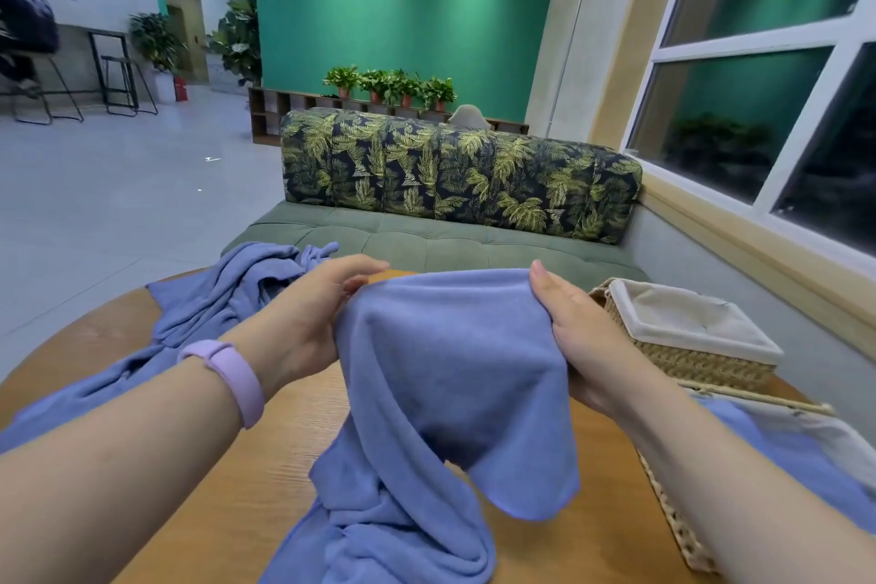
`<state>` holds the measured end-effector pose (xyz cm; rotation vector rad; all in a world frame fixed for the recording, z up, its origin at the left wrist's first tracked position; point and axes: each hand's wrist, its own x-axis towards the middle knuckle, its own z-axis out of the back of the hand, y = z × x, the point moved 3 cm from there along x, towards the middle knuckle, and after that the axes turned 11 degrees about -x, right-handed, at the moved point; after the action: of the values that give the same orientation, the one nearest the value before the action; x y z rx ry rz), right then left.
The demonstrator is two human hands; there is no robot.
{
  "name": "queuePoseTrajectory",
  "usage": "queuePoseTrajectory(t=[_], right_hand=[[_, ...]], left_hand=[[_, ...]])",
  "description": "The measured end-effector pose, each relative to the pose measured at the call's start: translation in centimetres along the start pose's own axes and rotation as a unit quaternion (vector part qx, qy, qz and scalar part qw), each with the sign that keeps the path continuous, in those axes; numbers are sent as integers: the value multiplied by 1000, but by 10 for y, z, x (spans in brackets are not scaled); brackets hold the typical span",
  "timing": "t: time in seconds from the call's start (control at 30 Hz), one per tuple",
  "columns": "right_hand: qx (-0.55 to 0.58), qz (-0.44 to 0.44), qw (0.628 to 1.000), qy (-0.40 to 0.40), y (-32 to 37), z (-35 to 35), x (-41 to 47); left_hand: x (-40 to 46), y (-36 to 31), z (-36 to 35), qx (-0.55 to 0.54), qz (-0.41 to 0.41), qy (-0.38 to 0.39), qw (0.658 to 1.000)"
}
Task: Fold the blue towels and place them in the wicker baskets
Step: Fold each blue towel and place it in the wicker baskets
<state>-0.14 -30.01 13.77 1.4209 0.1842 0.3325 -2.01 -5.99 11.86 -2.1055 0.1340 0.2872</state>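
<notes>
A blue towel [441, 375] hangs between my two hands above the round wooden table [265, 479], its lower part bunched on the tabletop. My left hand [308, 313] grips its upper left edge. At the upper right edge my right hand [576, 332] holds the cloth, thumb on top. Several more blue towels [213, 299] lie crumpled on the table's left side. A small wicker basket [687, 337] with a white liner stands at the right and holds nothing. Nearer me on the right, a larger wicker basket [682, 536] holds a blue towel [796, 460].
A green sofa [441, 242] with a leaf-print backrest stands just beyond the table. A window wall runs along the right. Open tiled floor lies to the left, with stools and a seated person [23, 19] far back.
</notes>
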Motion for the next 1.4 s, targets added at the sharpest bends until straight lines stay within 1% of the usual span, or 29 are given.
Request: queuePoseTrajectory(t=[0.1,0.2,0.27,0.33,0.37,0.43,0.53,0.6,0.67,0.73,0.8,0.83,0.9,0.93,0.97,1.03,1.17,1.27,1.3,1.33,1.4], right_hand=[[8,-25,999,26,-1,-2,1],[30,-61,996,58,-3,-4,2],[47,-89,990,94,-3,-8,3],[40,-111,986,121,-6,-12,3],[34,-121,983,131,-7,-15,3],[27,-139,979,150,-12,-17,4],[-6,-161,963,214,-17,-12,2],[-56,-179,936,297,-22,-5,-5],[-109,-192,905,365,-30,3,-11],[-151,-194,892,379,-40,13,-12],[-153,-182,906,351,-45,21,-9],[-127,-169,921,328,-46,24,-7],[-24,-129,956,263,-43,29,1],[37,-106,967,228,-44,34,6],[93,-91,971,199,-43,38,10],[160,-85,972,152,-41,42,16],[153,-107,979,83,-44,37,29],[183,-120,975,35,-57,39,44],[191,-138,972,18,-65,41,49],[191,-154,969,2,-75,45,55],[155,-181,971,-8,-96,50,68]], left_hand=[[-3,10,5,43,104,21,993],[-5,25,9,80,209,60,973],[-7,34,7,90,234,88,964],[-15,40,-2,98,247,120,957],[-17,42,-6,100,243,136,955],[-19,41,-14,102,198,144,964],[-12,32,-19,107,88,125,982],[-7,23,-18,126,15,119,985],[-5,14,-12,148,-34,100,983],[-3,6,-4,153,-74,77,982],[-1,-2,5,136,-103,50,984],[0,-6,11,129,-110,36,985],[5,-11,25,124,-106,23,986],[7,-13,30,125,-101,22,987],[9,-14,35,126,-100,17,987],[13,-15,41,130,-108,2,986],[27,-11,47,117,-128,-26,984],[43,-5,48,63,-92,-16,994],[49,-2,50,52,-83,-13,995],[56,1,51,57,-78,-28,995],[75,9,58,131,-83,-96,983]])
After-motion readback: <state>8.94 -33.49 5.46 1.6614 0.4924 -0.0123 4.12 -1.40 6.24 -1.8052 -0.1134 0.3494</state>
